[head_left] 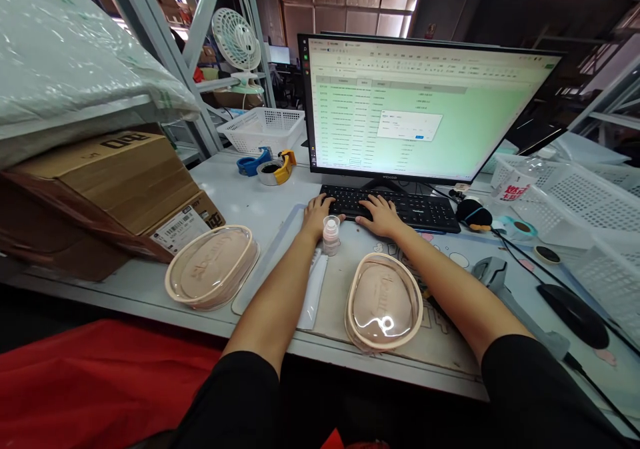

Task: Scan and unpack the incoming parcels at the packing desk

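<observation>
Both my hands rest on the black keyboard (420, 210) in front of the monitor (425, 109). My left hand (317, 214) lies at its left end with fingers spread over the keys. My right hand (381, 214) lies near the middle, fingers also spread and holding nothing. A small pink bottle (331, 235) with a clear cap stands between my wrists. Two oval pink cases with clear lids lie on the table, one (384, 300) between my forearms and one (213, 266) to the left. A white tube (314, 292) lies beside my left forearm.
A cardboard box (110, 189) sits at the left under a bagged shelf. Tape dispensers (267, 164), a white basket (263, 129) and a fan (237, 42) stand behind. At the right are a barcode scanner (505, 289), a black mouse (575, 312), tape rolls and white baskets (575, 202).
</observation>
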{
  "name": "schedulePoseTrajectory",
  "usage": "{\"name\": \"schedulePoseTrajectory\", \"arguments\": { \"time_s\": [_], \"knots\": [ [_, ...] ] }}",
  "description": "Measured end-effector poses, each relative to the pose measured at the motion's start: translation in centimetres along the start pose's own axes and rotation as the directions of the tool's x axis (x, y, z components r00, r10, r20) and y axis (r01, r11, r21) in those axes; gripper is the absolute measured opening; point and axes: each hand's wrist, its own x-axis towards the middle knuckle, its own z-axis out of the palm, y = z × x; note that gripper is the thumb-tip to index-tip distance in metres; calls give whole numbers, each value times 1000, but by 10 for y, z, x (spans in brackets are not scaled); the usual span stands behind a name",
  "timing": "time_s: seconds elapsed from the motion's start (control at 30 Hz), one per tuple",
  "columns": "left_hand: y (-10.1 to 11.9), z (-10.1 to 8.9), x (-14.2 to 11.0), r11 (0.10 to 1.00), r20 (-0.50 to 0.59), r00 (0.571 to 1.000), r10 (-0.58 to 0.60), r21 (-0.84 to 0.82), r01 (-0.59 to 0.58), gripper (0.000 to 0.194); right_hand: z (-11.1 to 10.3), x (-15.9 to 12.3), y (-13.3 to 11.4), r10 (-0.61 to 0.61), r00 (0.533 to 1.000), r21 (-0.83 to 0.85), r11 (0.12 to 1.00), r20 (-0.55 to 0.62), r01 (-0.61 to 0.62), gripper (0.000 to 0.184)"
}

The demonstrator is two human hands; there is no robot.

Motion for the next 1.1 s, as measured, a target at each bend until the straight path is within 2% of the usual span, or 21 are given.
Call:
{"name": "schedulePoseTrajectory", "arguments": {
  "time_s": [0.57, 1.1],
  "knots": [
    [1, -3, 1, 1000, 14, 1000, -9, 18, 9, 64, 1, -5, -17, -8, 1000, -27, 1000, -16, 7, 69],
    [0, 0, 1, 1000, -6, 1000, -3, 31, 3, 61, 0, -11, -12, 26, 998, -26, 999, -54, -28, 76]
  ]
}}
